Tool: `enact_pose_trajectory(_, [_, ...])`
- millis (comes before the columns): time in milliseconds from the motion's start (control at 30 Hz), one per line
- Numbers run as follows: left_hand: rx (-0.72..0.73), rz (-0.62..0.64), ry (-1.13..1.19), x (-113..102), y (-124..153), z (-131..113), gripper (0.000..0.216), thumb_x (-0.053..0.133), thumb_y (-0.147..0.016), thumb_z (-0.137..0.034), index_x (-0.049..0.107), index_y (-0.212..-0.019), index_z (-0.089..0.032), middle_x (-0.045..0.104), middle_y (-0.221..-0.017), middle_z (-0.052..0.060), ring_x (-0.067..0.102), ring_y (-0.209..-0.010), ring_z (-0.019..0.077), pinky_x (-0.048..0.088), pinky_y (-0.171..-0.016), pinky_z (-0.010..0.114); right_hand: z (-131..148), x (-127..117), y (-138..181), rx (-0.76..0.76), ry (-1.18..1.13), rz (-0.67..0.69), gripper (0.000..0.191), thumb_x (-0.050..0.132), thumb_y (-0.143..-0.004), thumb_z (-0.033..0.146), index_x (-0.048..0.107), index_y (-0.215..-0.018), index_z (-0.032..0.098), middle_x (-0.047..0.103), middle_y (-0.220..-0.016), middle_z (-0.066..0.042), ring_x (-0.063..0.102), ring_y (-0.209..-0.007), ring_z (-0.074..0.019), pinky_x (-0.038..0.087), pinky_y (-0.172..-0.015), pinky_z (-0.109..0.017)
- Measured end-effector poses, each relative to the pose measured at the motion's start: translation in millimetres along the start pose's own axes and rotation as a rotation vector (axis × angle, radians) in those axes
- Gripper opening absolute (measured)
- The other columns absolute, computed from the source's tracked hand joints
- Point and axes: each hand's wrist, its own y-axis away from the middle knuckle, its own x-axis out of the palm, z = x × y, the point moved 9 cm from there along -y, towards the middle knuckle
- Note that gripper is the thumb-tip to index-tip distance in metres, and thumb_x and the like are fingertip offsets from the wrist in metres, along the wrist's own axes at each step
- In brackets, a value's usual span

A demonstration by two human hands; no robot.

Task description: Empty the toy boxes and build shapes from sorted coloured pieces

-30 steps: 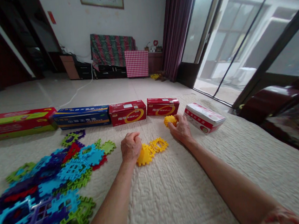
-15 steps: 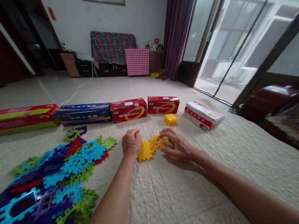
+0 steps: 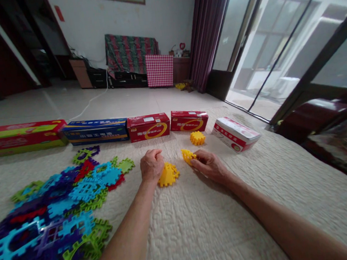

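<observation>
My right hand pinches a yellow toothed plastic building piece, tilted up off the mat between thumb and fingers. My left hand is closed, its fingers curled and partly hidden from view. Against its right side lie yellow toothed building pieces, a sloped one among them; whether the left fingers grip them or something else is hidden. Farther back, a yellow gear-shaped block stands by itself in front of the red boxes.
Blue, purple, green and red toothed pieces pile up on the left of the quilted mat. Along the back stand a red-green box, a blue box, two red boxes and a white-red box.
My right hand has closed on a yellow piece and lifted it away from the other yellow pieces, slightly up and right. My left hand has barely moved.
</observation>
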Motion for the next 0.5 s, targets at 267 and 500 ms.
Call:
enact_pose_trajectory(267, [-0.001,0.007,-0.006,0.1,-0.2,-0.6,0.032,0.048,-0.081,-0.016,0.076,-0.096,-0.02,0.075,-0.101,0.005,0.068,-0.096,0.0199,0.051,-0.09,0.029,3.7,7.2,1.9,-0.006,-0.059,0.064,0.026,0.055,-0.088,0.037,0.059,-0.069,0.02,0.054,-0.064,0.002,0.049,-0.06,-0.0118,0.037,-0.055,-0.024])
enact_pose_trajectory(500, [0.008,0.01,-0.006,1.0,0.2,-0.7,0.033,0.048,-0.08,-0.017,0.076,-0.097,-0.019,0.075,-0.101,0.005,0.068,-0.096,0.0201,0.051,-0.091,0.029,-21.1,-10.1,-3.6,0.061,0.06,-0.081,0.016,0.053,-0.085,0.031,0.064,-0.082,0.02,0.054,-0.064,0.003,0.048,-0.058,-0.0116,0.036,-0.055,-0.024])
